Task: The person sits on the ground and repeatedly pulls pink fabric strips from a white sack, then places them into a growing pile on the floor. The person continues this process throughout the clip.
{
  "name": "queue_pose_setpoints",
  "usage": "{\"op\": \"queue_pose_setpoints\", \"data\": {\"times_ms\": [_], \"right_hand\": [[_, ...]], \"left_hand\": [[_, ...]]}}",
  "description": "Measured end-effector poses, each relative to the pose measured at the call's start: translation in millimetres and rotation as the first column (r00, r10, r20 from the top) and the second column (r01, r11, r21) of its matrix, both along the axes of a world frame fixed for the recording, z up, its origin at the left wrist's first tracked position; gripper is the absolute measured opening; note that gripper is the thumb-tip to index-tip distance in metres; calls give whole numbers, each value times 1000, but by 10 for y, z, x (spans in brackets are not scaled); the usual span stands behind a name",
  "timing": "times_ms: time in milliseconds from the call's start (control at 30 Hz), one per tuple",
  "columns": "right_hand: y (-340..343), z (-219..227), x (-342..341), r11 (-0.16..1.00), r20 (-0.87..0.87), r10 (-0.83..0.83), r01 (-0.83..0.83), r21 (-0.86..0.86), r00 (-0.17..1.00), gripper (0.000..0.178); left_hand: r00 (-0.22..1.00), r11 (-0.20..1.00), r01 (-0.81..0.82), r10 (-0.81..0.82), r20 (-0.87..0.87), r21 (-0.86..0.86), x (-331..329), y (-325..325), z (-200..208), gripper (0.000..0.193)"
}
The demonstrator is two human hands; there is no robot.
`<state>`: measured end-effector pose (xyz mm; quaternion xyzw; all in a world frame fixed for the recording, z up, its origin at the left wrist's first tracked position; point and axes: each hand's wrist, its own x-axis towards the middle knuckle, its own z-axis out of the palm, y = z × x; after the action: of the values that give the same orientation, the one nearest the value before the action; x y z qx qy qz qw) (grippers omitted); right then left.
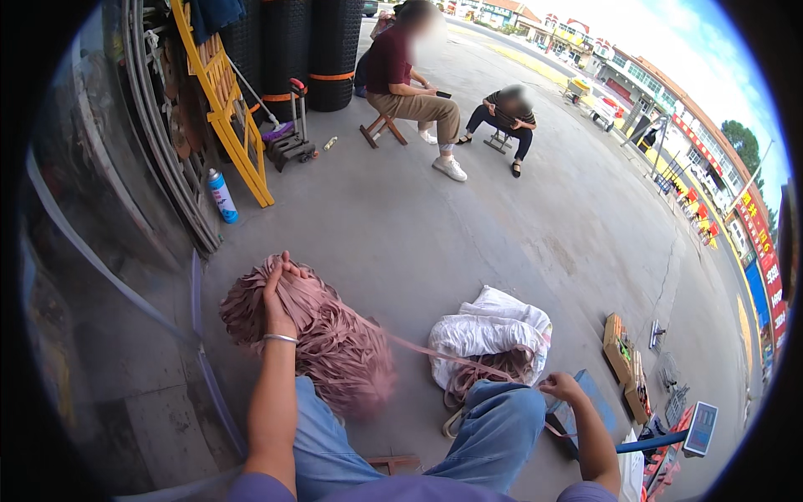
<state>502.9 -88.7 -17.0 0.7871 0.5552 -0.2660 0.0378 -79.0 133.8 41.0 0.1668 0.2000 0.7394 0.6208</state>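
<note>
The concrete floor (468, 243) carries all items. A large bundle of pink strips (335, 343) rests against the person's left knee. A white sack (485, 330) lies just right of it, holding more strips. The left hand (280, 293) presses on the bundle, fingers gripping it. The right hand (562, 386) pinches a single taut pink strip (435, 351).

Grey concrete pavement (468, 243) extends to a street lined with shopfronts. A yellow metal frame (230, 117) leans at the left beside black rolled mesh (309, 50). A blue spray can (222, 196) stands upright near the frame's foot. Two seated persons, one in a maroon shirt (406, 79), one in dark clothing (506, 117), sit well apart on low wooden stools. Small cardboard boxes (623, 351) lie at the right.
</note>
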Motion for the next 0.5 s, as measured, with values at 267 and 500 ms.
{"op": "queue_pose_setpoints", "data": {"times_ms": [267,500], "right_hand": [[1632,1459,-3582,536,-361,839,-735,415,407,18],[2942,872,-3873,510,-213,779,-399,762,590,29]], "left_hand": [[853,868,496,-486,-188,8,37,-42,-194,66],[750,667,647,-644,-152,370,274,-46,-148,32]]}}
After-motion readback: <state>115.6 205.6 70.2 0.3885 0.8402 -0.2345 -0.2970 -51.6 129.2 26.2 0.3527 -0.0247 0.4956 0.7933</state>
